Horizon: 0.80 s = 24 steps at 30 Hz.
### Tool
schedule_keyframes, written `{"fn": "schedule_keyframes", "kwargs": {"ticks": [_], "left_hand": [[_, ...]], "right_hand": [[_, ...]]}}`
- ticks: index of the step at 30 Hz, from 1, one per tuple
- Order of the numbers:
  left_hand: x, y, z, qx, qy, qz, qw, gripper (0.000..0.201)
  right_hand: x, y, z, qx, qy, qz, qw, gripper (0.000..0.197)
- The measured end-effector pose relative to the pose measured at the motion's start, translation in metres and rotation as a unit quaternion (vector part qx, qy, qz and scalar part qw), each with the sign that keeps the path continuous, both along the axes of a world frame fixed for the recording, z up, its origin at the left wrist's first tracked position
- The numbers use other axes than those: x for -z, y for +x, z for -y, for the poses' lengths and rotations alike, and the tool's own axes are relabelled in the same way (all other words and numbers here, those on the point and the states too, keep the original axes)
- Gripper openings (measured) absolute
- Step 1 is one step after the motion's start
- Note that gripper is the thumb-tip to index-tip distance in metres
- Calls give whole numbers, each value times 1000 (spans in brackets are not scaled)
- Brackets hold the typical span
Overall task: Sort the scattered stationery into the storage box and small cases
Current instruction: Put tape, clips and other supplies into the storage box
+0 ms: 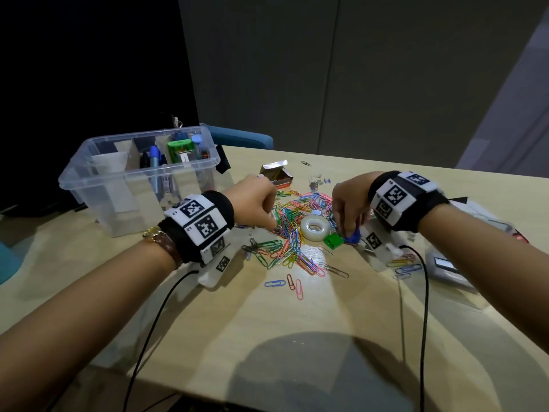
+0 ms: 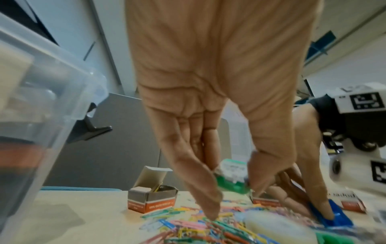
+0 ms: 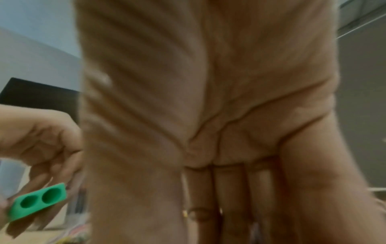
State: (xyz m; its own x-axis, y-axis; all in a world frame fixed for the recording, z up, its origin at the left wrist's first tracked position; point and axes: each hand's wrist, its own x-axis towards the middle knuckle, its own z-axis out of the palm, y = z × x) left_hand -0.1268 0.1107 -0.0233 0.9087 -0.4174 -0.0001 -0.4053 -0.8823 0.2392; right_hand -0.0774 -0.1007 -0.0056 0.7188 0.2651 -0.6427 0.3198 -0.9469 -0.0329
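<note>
A heap of coloured paper clips [image 1: 289, 233] [image 2: 188, 228] lies mid-table. My left hand [image 1: 271, 223] [image 2: 234, 201] points down into its left side; one fingertip [image 2: 211, 216] touches the clips, and thumb and fingers seem to pinch a small green case [image 2: 230, 175] with a clear top. To the right, my right hand [image 1: 350, 233] [image 3: 229, 214] pinches a blue sharpener [image 1: 354, 237] [image 2: 338, 217] on the table. A green two-hole sharpener [image 1: 333, 241] [image 3: 37, 201] lies just left of it. The clear storage box [image 1: 118, 209] [image 2: 41, 99] stands at the back left with pens inside.
A tape roll [image 1: 315, 229] [image 2: 275, 226] sits between my hands. An open cardboard clip box [image 1: 277, 176] [image 2: 150, 199] stands behind the heap. Loose clips [image 1: 297, 285] lie nearer me. A grey device [image 1: 445, 264] sits under my right forearm. Cables trail from both wrists.
</note>
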Motion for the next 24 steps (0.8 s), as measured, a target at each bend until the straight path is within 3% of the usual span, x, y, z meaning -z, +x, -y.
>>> {"fn": "schedule_keyframes", "kwargs": {"ticks": [3,7,11,13,16,21,24], "left_hand": [[-9,-2,-16,-15,-104,19,994,25],[-28,-1,-42,-35,-286,-7,958,25],[-52,7,-87,-83,-365,97,922,21],[-61,12,-114,-120,-388,152,901,18],[-61,21,-148,-165,-424,181,872,18],[-26,36,-167,-234,-406,177,866,21],[-13,43,-171,-249,-402,187,861,21]], "right_hand": [[-10,7,4,37,82,18,996,14],[-26,19,-3,24,122,68,990,9],[-50,27,-25,-4,169,63,984,10],[-59,31,-38,-8,206,101,973,9],[-65,39,-63,11,287,181,941,8],[-61,50,-122,26,470,236,850,6],[-60,52,-160,18,501,248,829,4]]}}
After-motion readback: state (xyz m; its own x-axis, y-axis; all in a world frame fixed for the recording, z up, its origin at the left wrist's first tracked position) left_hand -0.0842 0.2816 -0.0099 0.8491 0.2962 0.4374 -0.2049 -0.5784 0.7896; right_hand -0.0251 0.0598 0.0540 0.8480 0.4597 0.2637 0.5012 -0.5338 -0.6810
